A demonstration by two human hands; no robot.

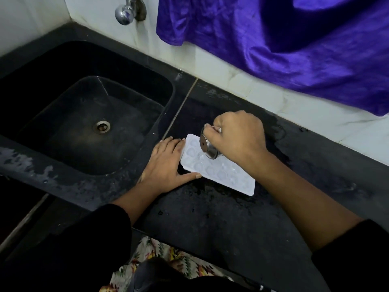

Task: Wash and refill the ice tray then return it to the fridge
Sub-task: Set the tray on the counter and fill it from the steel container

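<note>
A white ice tray [227, 175] lies flat on the black counter, right of the sink. My left hand [166, 165] rests against its left end, fingers straight along the edge and thumb along the near side. My right hand [237, 138] grips a small steel cup [208, 147], tipped on its side over the tray's far cells with its base facing left. Water glistens in several cells.
A black sink [84, 123] with a metal drain [102, 126] lies to the left. A steel tap [126, 11] juts from the white tiled wall. A purple cloth [294, 43] hangs over the wall at the back right. The black counter [221, 218] is wet.
</note>
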